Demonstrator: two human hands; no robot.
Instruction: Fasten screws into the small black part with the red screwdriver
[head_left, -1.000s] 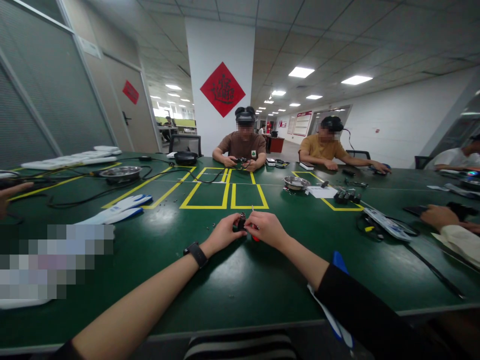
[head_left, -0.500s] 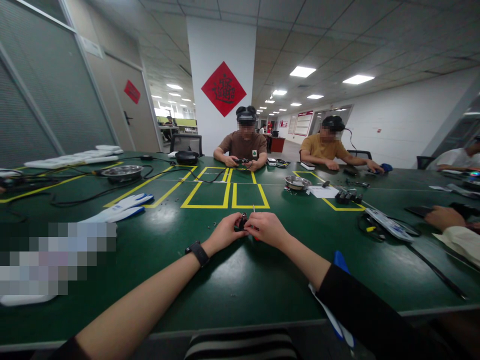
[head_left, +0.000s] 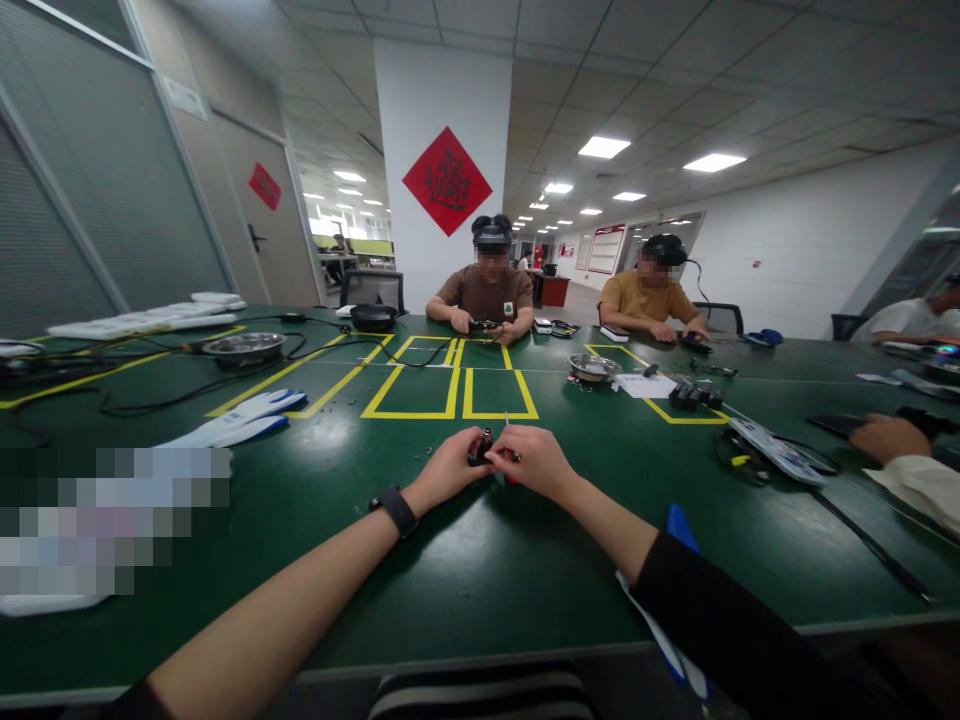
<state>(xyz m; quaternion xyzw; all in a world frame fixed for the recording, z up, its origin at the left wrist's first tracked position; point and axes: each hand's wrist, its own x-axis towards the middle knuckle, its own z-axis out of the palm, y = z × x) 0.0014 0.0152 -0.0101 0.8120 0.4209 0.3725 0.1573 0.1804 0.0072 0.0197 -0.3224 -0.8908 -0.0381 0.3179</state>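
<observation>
Steadying a small black part between two close hands

Black part with metal tip (head_left: 487,438): stands tip-up at the centre of the frame, just above the green counter (head_left: 420,600). Whether its base touches is hidden by fingers.

Left hand (head_left: 454,464): closed around the part's left side, thumb and fingers narrow. Likely a bracing grip, leaving the metal end exposed. Right hand (head_left: 538,458): curled narrow, fingertips at the part's right side; exactly what they pinch, I cannot tell. Probably set opposite so the part is controlled from two sides.

The part lies between both sets of fingertips, nearer the left palm. Thin pale rod (head_left: 507,418) rises behind the right fingers; red piece (head_left: 512,480) shows beneath them. Cannot tell if the two join.

Loose tiny bits (head_left: 418,457) just left of the left fingers, perhaps kept within easy reach. Glove (head_left: 259,424) at left of frame, off to one side; hands are bare, possibly for finer feel. Right of centre, farther off: metal bowl (head_left: 594,368), white paper (head_left: 651,387), cluster of black blocks (head_left: 694,396), grouped together, maybe to stop small pieces scattering.
</observation>
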